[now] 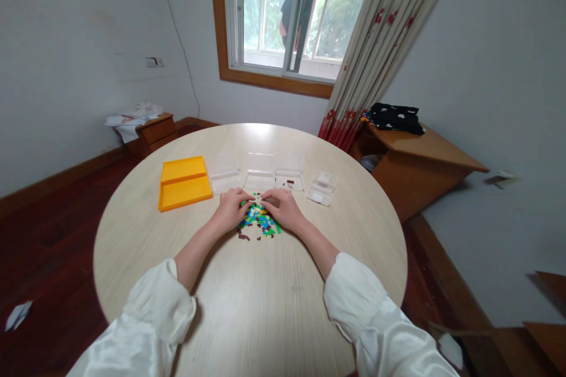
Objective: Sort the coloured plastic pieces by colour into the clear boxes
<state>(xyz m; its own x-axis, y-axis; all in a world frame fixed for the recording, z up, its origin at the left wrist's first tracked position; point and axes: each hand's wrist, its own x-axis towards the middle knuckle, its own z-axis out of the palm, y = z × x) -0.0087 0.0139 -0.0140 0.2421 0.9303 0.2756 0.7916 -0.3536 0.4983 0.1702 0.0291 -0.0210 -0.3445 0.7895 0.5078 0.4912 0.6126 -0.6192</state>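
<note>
Left hand (232,210) and right hand (285,210) curl over one pile of coloured bricks (264,224); whether either pinches any, I can't tell. Beyond them, three clear boxes (259,181), the rightmost holding dark pieces (290,182); leftward, one yellow case (186,192); rightward, one smaller box (319,196).

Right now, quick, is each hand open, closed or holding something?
Left hand: half-curled at the colorful pieces; can't tell if it holds one.
Right hand: half-curled at the same pieces; can't tell either.
</note>
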